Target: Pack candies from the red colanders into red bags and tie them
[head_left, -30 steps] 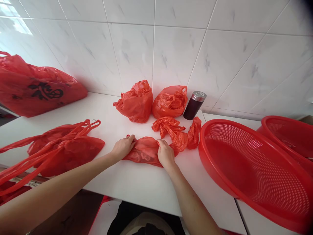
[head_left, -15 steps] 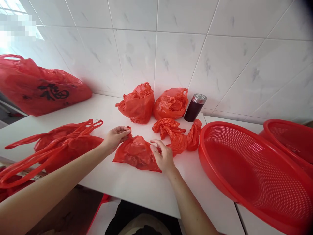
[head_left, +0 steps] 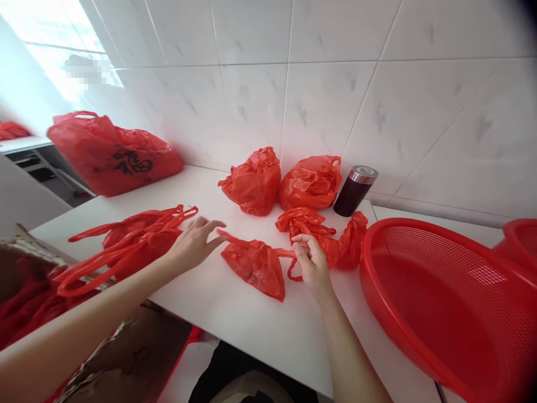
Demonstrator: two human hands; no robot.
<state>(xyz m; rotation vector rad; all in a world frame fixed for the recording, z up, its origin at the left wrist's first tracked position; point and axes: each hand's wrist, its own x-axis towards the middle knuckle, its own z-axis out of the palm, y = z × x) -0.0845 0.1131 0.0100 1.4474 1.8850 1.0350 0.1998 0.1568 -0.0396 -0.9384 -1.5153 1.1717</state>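
A small red plastic bag lies on the white table in front of me, one handle stretched to each side. My right hand pinches the right handle, whose loop hangs below the fingers. Beside the tip of the left handle is my left hand, its thumb and fingers apart, holding nothing. More red bags with long handles lie partly behind my left forearm. Crumpled red bags rest just beyond my right hand.
Two full red bags and a dark tumbler stand by the tiled wall. A large red bag is at the back left, a red basket at right, an open cardboard box below the table edge.
The view has turned left. My left hand has let go of the bag's left handle and opened. My right hand has closed on the right handle and drawn it out; the bag is narrower.
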